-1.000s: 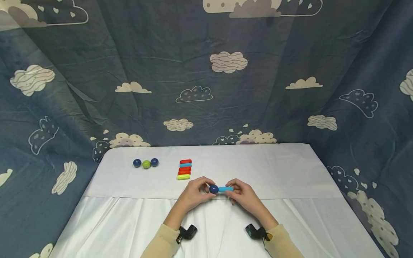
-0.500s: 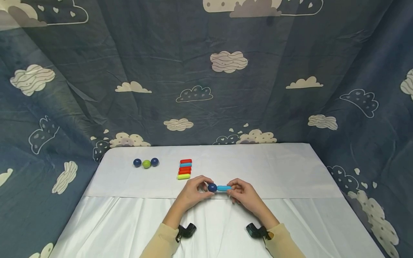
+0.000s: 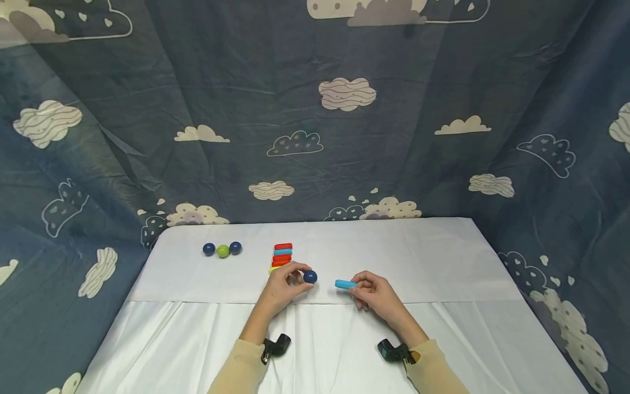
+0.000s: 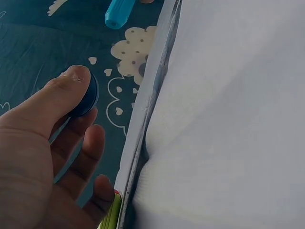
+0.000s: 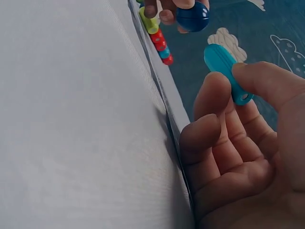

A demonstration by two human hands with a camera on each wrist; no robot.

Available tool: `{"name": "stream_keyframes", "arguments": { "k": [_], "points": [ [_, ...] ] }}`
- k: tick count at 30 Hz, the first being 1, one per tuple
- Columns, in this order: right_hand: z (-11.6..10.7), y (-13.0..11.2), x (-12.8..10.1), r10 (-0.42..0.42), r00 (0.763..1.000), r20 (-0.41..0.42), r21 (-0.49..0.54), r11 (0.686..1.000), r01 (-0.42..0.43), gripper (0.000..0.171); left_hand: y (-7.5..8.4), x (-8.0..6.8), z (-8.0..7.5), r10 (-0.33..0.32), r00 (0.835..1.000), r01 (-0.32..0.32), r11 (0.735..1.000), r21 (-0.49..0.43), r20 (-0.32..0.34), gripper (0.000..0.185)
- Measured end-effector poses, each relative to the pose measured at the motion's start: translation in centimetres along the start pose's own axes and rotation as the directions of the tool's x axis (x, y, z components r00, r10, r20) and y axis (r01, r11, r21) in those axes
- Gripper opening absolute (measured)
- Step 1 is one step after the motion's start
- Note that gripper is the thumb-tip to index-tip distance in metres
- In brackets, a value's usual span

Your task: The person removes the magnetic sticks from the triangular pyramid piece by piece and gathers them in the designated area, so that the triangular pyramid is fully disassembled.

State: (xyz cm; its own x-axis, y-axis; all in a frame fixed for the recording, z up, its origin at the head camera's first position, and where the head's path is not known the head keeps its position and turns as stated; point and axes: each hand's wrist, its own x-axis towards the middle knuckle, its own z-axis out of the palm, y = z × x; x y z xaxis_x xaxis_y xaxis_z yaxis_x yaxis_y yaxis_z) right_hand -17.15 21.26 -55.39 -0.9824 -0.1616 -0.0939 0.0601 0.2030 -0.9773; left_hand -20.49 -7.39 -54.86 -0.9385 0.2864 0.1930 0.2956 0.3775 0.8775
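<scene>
My left hand point(image 3: 281, 289) pinches a dark blue ball point(image 3: 310, 277) between thumb and fingers, raised over the white table. In the left wrist view the thumb hides part of that ball point(image 4: 87, 101). A light blue rod point(image 3: 345, 284) is pinched by my right hand point(image 3: 379, 296), its free end pointing left toward the ball. The right wrist view shows the rod point(image 5: 220, 61) is ridged, with a small hole in its near end. A gap separates ball and rod. Behind the left hand, a yellow-green rod point(image 3: 273, 269) is partly hidden.
Red rods point(image 3: 282, 258) and a light blue rod point(image 3: 283, 252) lie stacked in a column behind my left hand. Farther left, two dark blue balls point(image 3: 209, 249) flank a green ball point(image 3: 223, 251). A cloud-patterned cloth point(image 3: 394, 164) surrounds the white table point(image 3: 433, 262).
The ball and the rod, earlier touching end to end, are now apart. My left hand has moved left and slightly away with the ball; the right hand has barely moved.
</scene>
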Motion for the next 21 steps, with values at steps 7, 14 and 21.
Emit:
{"name": "stream_keyframes", "arguments": {
  "k": [7, 14, 21],
  "points": [
    [-0.1, 0.0, 0.0, 0.0, 1.0, 0.011, 0.004, 1.0, 0.0, 0.024, 0.0, 0.1, -0.2, 0.001, 1.0, -0.001, 1.0, 0.0, -0.005, 0.03],
    [0.0, -0.1, -0.1, 0.011, 1.0, 0.003, 0.001, 1.0, -0.011, 0.022, -0.1, 0.2, -0.7, 0.055, 0.998, -0.056, 0.998, -0.012, -0.027, 0.031],
    [0.1, -0.1, -0.1, 0.013, 1.0, -0.003, -0.008, 1.0, -0.013, 0.02, -0.6, 0.2, -3.1, 0.049, 0.981, -0.058, 0.997, -0.044, -0.187, 0.041]
  ]
}}
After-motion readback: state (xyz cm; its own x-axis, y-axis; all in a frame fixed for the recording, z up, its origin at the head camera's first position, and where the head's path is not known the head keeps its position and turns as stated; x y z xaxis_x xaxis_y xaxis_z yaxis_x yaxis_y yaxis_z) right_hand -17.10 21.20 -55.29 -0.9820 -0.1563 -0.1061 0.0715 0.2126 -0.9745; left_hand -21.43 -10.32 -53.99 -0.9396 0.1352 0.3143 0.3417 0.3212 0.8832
